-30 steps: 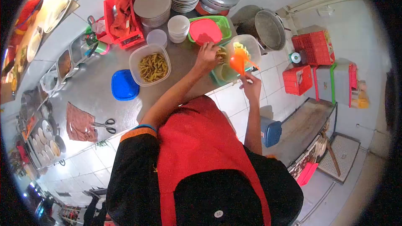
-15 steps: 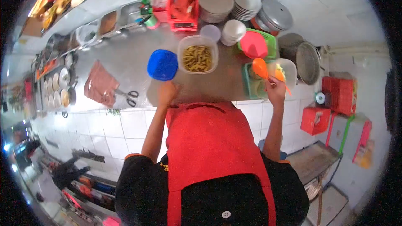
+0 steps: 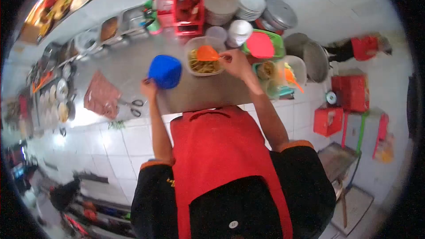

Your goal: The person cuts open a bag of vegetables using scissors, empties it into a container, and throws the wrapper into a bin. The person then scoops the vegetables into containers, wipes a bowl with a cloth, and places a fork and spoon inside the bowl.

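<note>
My left hand grips the near left edge of a blue square plastic lid, which is tilted over the steel counter. In my right hand is an orange spoon. Its bowl is over a clear plastic tub of thin greenish-brown strips; whether it touches them I cannot tell. To the right stand a clear container with another orange spoon and a green-tinted container. A small pot of brown stuff is beside them.
Behind the tub are stacked plates, white bowls, a red basket and a green basket with a pink lid. Scissors and a pinkish bag lie left. Another person is at the far right.
My right hand has moved left with the orange spoon, from the right-hand containers to the tub. My left hand has taken hold of the blue lid and tilted it.
</note>
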{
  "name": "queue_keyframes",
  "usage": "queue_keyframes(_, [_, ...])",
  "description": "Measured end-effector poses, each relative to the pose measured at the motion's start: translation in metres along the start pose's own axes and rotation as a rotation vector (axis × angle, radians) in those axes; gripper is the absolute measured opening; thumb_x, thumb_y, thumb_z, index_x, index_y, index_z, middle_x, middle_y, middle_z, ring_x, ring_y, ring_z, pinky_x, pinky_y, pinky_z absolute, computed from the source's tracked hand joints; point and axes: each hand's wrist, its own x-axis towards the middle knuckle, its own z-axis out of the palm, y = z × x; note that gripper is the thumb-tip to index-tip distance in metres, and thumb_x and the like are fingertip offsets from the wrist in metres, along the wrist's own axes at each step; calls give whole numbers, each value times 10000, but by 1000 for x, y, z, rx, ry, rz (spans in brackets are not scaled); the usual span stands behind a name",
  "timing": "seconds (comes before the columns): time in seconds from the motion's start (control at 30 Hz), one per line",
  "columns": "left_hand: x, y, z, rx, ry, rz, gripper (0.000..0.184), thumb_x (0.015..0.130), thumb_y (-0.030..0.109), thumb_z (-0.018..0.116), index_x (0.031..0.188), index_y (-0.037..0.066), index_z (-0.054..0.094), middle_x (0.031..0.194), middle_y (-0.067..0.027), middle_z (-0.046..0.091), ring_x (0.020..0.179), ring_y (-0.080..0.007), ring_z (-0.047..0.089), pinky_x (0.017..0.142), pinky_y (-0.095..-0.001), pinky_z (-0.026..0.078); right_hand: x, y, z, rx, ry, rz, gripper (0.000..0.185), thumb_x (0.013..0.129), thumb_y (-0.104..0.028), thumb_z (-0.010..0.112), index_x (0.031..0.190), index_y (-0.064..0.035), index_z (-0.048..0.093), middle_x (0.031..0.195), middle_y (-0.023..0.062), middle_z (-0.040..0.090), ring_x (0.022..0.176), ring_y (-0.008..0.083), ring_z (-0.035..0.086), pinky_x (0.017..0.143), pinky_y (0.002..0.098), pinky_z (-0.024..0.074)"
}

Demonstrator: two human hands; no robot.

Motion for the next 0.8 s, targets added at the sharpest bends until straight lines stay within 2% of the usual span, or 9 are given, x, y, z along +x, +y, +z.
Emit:
queue_keyframes(0.07, [-6,48,-48,-268,8,41,304,837,159,710,1069,11,582,916,-139,681,774,-228,668,678,-341,540,-23,12,-32,34,77,81,254,810,-179,681,1004,-21,723,818,167,715,742,229,703,706,355,538])
queue_keyframes(0.1, [-3,65,-67,-112,57,40,284,848,94,693,1082,12,555,928,-134,671,769,-200,655,658,-310,539,-35,15,-46,100,114,124,254,808,-181,692,1005,-25,725,813,154,719,735,222,700,705,350,538])
queue_keyframes(0.23, [22,97,-123,24,218,182,353,854,167,735,1120,2,571,944,-139,650,777,-212,651,668,-314,542,-98,49,-137,-101,471,315,231,806,-201,690,956,-33,740,805,161,712,720,224,697,697,335,536])
queue_keyframes(0.3, [25,138,-137,-438,128,-58,349,864,198,744,1106,-8,602,928,-106,646,783,-176,636,660,-293,531,-126,72,-173,-357,599,463,246,795,-230,685,926,-31,744,815,182,702,742,259,699,714,359,539])
queue_keyframes(0.33, [29,154,-136,-404,73,20,319,873,192,735,1086,-12,615,919,-94,645,784,-158,627,638,-277,521,-136,101,-181,-460,644,542,256,788,-243,682,913,-30,746,825,193,698,769,278,702,730,375,540])
queue_keyframes(0.5, [27,256,-105,-474,-97,153,220,891,144,705,1049,-3,663,904,-73,651,726,-105,597,592,-251,493,-154,214,-188,-553,442,446,378,751,-248,707,1024,13,711,934,222,704,896,330,695,820,422,529])
queue_keyframes(0.57, [23,291,-103,-450,-80,170,190,886,112,692,1037,-2,677,910,-81,659,685,-117,600,608,-262,497,-160,200,-186,-463,646,228,372,790,-221,719,1054,39,690,928,196,712,853,294,697,796,389,535])
queue_keyframes(0.7, [19,324,-102,-395,-7,277,180,882,78,668,1038,-11,678,919,-102,667,683,-153,616,608,-273,502,-162,145,-168,-55,686,371,262,847,-157,697,1020,39,696,882,141,716,789,200,687,748,327,537])
queue_keyframes(0.8, [17,347,-114,-330,110,407,186,880,56,645,1048,-18,674,934,-124,670,711,-174,629,605,-281,504,-161,124,-149,107,510,316,149,868,-75,666,969,31,695,820,75,703,717,115,658,699,273,527])
